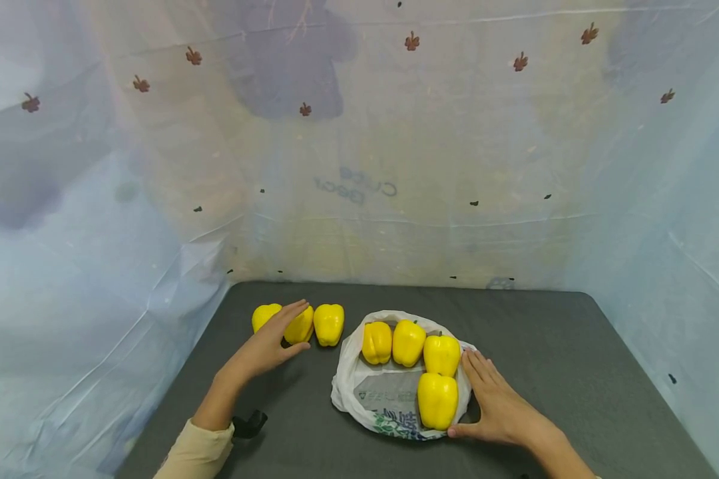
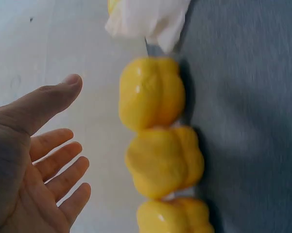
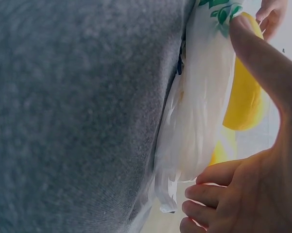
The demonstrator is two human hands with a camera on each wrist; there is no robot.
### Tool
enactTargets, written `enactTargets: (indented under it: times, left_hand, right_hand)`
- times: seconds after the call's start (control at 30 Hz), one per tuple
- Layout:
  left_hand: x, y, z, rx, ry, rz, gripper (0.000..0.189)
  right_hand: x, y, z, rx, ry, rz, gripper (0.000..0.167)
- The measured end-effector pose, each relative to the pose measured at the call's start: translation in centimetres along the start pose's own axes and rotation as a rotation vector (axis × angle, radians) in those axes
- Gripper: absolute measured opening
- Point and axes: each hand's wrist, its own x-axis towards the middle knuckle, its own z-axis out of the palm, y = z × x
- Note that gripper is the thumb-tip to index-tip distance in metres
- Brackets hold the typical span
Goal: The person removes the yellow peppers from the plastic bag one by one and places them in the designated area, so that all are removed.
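Observation:
My left hand point(image 1: 269, 342) hovers with spread fingers over a row of three yellow bell peppers, hiding part of the left pepper point(image 1: 265, 315) and the middle pepper point(image 1: 302, 326). The right pepper point(image 1: 329, 324) of that row shows whole. In the left wrist view a gap separates the palm from the middle pepper point(image 2: 164, 161). Beside the row lies a white plastic bag point(image 1: 346, 389), its mouth wide open, with several yellow bell peppers point(image 1: 409, 342) inside. My right hand point(image 1: 506, 406) touches the bag's right side, thumb at the near rim point(image 3: 245, 29), fingers extended along the outside.
A dark grey cloth-covered table point(image 1: 533, 332) carries everything. Pale plastic sheeting point(image 1: 425, 166) with small leaf prints rises behind it and on both sides. A black strap point(image 1: 249, 424) sticks out by the left wrist.

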Motion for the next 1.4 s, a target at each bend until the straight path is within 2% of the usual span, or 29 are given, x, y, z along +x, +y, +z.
enactTargets:
  times: [0.23, 0.67, 1.07, 1.4]
  left_hand:
    - [0.2, 2.6, 0.8, 0.009, -0.031, 0.007, 0.087]
    - [0.9, 6.4, 2.3, 0.044, -0.062, 0.102, 0.085]
    - [1.7, 9.6, 4.8, 0.044, -0.136, 0.198, 0.084]
    - [2.2, 11.6, 7.3, 0.055, -0.192, 0.228, 0.086]
  right_hand:
    - [0.0, 0.0, 0.1, 0.010, 0.003, -0.009, 0.143]
    - [0.2, 0.2, 0.2, 0.011, -0.001, -0.015, 0.145]
    - [0.0, 0.2, 0.3, -0.004, 0.013, -0.023, 0.144]
    - [0.0, 0.1, 0.2, 0.017, -0.001, -0.002, 0.145]
